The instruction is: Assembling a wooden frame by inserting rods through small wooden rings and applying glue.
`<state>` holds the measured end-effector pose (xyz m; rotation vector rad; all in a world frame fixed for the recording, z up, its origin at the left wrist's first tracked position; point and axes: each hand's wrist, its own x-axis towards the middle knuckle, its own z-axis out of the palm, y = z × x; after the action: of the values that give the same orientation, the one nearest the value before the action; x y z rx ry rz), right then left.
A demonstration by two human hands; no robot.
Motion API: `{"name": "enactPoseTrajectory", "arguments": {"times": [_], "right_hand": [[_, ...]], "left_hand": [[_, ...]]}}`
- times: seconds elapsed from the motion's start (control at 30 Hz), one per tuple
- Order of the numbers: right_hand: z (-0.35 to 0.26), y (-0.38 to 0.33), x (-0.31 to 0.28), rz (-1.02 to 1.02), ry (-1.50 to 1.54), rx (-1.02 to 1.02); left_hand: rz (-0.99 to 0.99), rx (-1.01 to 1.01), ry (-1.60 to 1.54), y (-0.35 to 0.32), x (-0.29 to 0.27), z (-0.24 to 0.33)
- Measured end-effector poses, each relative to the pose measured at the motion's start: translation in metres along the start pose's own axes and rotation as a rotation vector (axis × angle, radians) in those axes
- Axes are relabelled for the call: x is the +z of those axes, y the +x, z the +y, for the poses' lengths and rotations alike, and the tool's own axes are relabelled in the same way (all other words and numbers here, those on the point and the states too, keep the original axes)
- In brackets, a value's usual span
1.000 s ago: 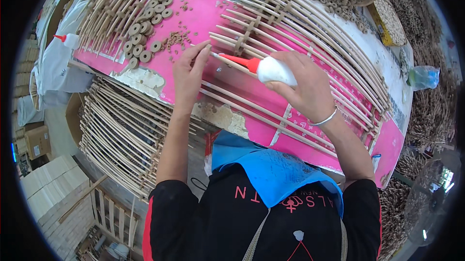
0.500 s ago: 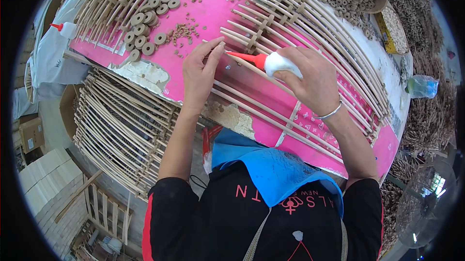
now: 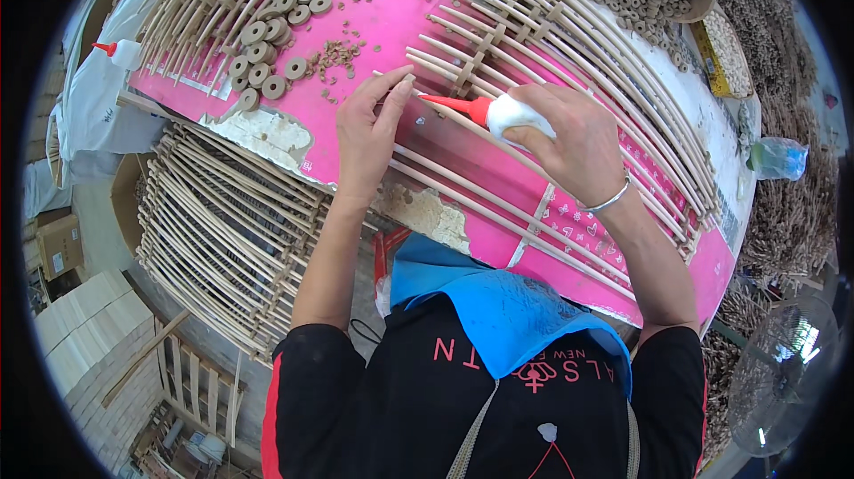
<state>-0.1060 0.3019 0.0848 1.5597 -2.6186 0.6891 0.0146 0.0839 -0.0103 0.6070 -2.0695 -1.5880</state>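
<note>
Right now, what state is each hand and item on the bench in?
left hand: fingertips pressed flat on a loose rattan stick on the pink sheet
right hand: closed around the glue bottle
glue bottle: tilted, red nozzle pointing at the left fingertips
wooden rings: loose, piled on the sheet
rattan frame: assembled, lying flat
spare glue bottle: lying unused

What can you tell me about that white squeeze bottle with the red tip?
The squeeze bottle is soft white plastic with a tapering red nozzle. The right hand wraps its body, hiding most of it. It lies nearly flat, nozzle pointing left at a pale cane rod on the pink table, close to the left hand.
</note>
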Motion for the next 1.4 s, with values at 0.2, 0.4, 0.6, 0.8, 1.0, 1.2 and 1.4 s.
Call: {"name": "enactPoseTrajectory", "arguments": {"times": [0.2, 0.4, 0.6, 0.8, 1.0, 1.2, 1.4], "right_hand": [[0.003, 0.0, 0.002, -0.019, 0.003, 0.008], [0.003, -0.003, 0.002, -0.041, 0.031, 0.019], [0.006, -0.014, -0.002, -0.095, 0.105, 0.087], [0.056, -0.082, -0.026, 0.002, 0.64, 0.433], [0.12, -0.226, -0.078, 0.869, 0.843, 0.836], [0.225, -0.424, -0.125, 1.296, 0.259, 0.978], [0.328, -0.539, -0.078, 1.341, 0.061, 1.154]], "left_hand": [[-0.005, -0.007, -0.003, 0.0, 0.001, 0.0], [-0.005, -0.012, -0.029, -0.003, 0.001, -0.003], [-0.017, -0.035, 0.0, -0.003, -0.002, 0.001], [-0.125, -0.051, 0.048, 0.005, 0.003, 0.002], [-0.126, -0.063, 0.023, 0.007, -0.015, -0.025], [-0.189, -0.112, -0.028, 0.009, -0.008, -0.014], [-0.167, -0.063, 0.025, 0.01, -0.03, -0.008]]}}
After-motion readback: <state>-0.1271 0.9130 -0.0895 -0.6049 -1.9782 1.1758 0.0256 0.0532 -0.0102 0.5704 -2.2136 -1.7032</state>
